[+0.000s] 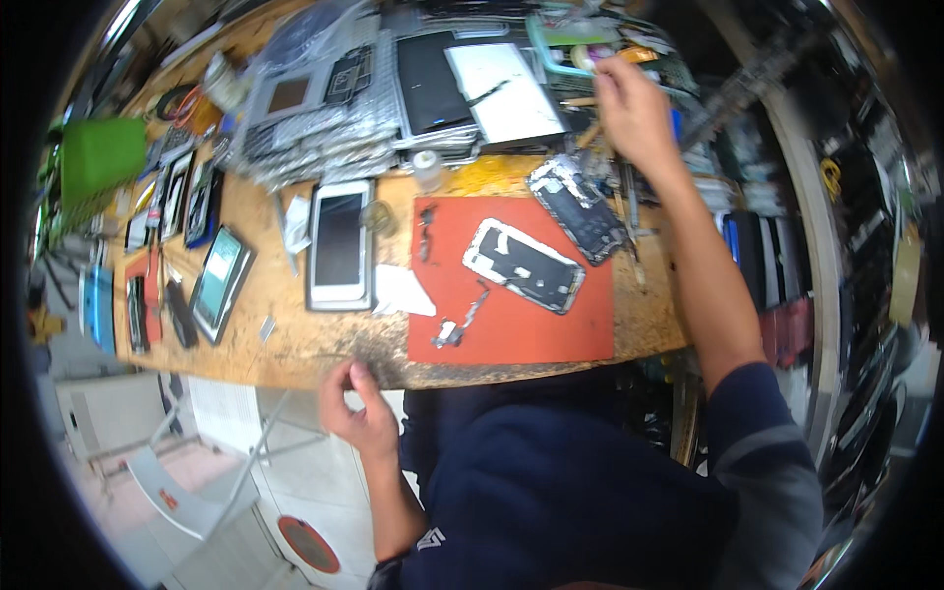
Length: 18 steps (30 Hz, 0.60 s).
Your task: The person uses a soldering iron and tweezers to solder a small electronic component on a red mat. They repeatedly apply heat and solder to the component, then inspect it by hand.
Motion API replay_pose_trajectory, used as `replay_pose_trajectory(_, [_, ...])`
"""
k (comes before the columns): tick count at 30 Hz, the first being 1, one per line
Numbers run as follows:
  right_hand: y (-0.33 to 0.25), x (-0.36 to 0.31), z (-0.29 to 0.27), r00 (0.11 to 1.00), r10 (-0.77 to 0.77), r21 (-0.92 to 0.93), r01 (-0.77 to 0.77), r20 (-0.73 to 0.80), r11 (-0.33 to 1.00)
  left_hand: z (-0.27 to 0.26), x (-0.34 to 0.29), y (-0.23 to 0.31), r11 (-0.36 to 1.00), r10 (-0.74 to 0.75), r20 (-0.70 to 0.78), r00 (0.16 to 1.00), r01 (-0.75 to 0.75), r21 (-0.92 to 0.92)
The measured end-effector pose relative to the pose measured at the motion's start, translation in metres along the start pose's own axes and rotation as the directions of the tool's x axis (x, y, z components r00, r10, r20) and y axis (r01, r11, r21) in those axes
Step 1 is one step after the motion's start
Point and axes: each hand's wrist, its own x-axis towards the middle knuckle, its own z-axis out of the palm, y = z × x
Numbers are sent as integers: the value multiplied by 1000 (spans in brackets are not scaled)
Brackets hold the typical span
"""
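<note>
My right hand (637, 113) is stretched out to the far right, its fingers pinched at the edge of a teal plastic basket (539, 44) of small items. What it holds, if anything, is too small to tell. My left hand (360, 411) hangs just off the table's front edge, fingers curled and thumb pressed in; anything inside is hidden. Between them lies an orange-red mat (511, 334). On it rest a white-rimmed phone part (525, 265) and small flex cable pieces (462, 320). An opened phone body (578, 211) overlaps the mat's upper right corner.
White tablet (340, 246), phone with a lit screen (218, 280) and paper scrap (403, 289) lie left of the mat. A small bottle (427, 169) and glass jar (378, 218) stand behind. Stacked bubble-wrapped parts (324, 138) fill the back; a green bin (98, 162) sits far left.
</note>
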Motion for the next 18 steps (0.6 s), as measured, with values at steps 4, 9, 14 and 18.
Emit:
replay_pose_trajectory(4, [-90, -35, -32, 882, -375, 289, 294, 285, 911, 4, 38, 20, 982, 113, 48, 992, -105, -159])
replay_pose_trajectory(9, [-179, -97, 14, 687, -614, 580, 336, 388, 742, 18, 75, 32, 855, 112, 252, 961, 36, -517])
replay_pose_trajectory(14, [-219, -118, 53, 655, -304, 608, -300, 692, 735, 12, 77, 10, 757, -44, 294, 955, 224, -614])
replay_pose_trajectory(18, [-238, -117, 64, 528, -231, 443, -319, 817, 838, -6, 80, -19, 881, -12, 313, 950, 158, -446])
